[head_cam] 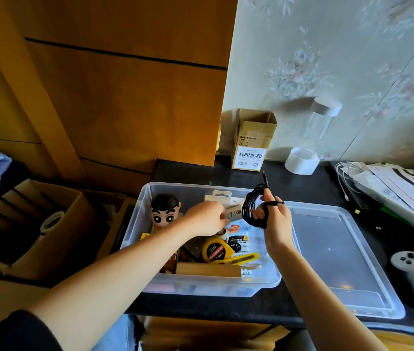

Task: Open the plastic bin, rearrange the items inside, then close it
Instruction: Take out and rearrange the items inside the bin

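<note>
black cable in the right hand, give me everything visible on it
The cable is thin, black, wound into a loose multi-turn coil. The right hand grips it, with fingers curled through the loop, above the open bin's right side. One end sticks up past the fingers with a slim plug; another plugged end lies across the fingers. It looks like rubbery plastic.

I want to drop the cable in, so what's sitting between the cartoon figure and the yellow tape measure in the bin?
In the head view, the left hand and wrist cross between the cartoon figure and the yellow tape measure.
</note>
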{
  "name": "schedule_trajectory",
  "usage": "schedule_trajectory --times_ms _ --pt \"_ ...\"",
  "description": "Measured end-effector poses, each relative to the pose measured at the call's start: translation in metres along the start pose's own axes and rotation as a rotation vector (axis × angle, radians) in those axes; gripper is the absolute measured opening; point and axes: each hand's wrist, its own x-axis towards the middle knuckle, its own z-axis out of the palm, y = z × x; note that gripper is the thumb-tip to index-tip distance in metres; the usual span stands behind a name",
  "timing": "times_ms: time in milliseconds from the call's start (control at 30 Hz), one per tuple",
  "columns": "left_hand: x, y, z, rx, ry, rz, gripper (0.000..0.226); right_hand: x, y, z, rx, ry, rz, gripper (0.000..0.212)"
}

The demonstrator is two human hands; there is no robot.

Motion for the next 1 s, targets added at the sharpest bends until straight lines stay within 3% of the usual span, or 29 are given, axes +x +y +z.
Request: schedule_trajectory --times_ms 100,200,300,400,500,600,700,800,1000 --pt "0.015 0.008 0.016 0.031 0.13 -0.068 0.025 0.002 0.002 0.0 0.03 0.033 -0.007 0.029" --pt "0.03 0.02 0.023 -0.004 0.152 -0.188 0.047 0.003 0.006 -0.001 0.011 0.039 -0.022 0.028" --pt "0.04 0.024 0.025 -0.028 0.187 -0.257 0.055 0.003 0.007 -0.002 -0.011 0.016 -0.033 0.028" --pt "0.042 0.022 0.023 0.021 0.166 -0.264 0.053 0.003 0.006 -0.002 -0.023 0.012 -0.03 0.025" --pt "0.041 0.012 0.019 0.005 0.125 -0.243 0.034 0.001 0.005 -0.002 -0.044 -0.018 -0.035 0.024" --pt "0.041 -0.009 0.014 -0.219 0.05 -0.292 0.021 0.0 0.002 -0.003 -0.046 -0.055 -0.059 0.027" --pt "0.033 -0.028 0.015 -0.534 -0.027 -0.424 0.043 -0.001 0.001 -0.003 -0.021 -0.084 -0.074 0.027" --pt "0.026 -0.034 0.022 -0.619 -0.05 -0.452 0.059 -0.002 0.002 -0.001 -0.02 -0.094 -0.069 0.025" --pt "0.022 -0.03 0.021 -0.662 -0.046 -0.443 0.063 0.001 0.006 -0.002 -0.026 -0.104 -0.064 0.026"
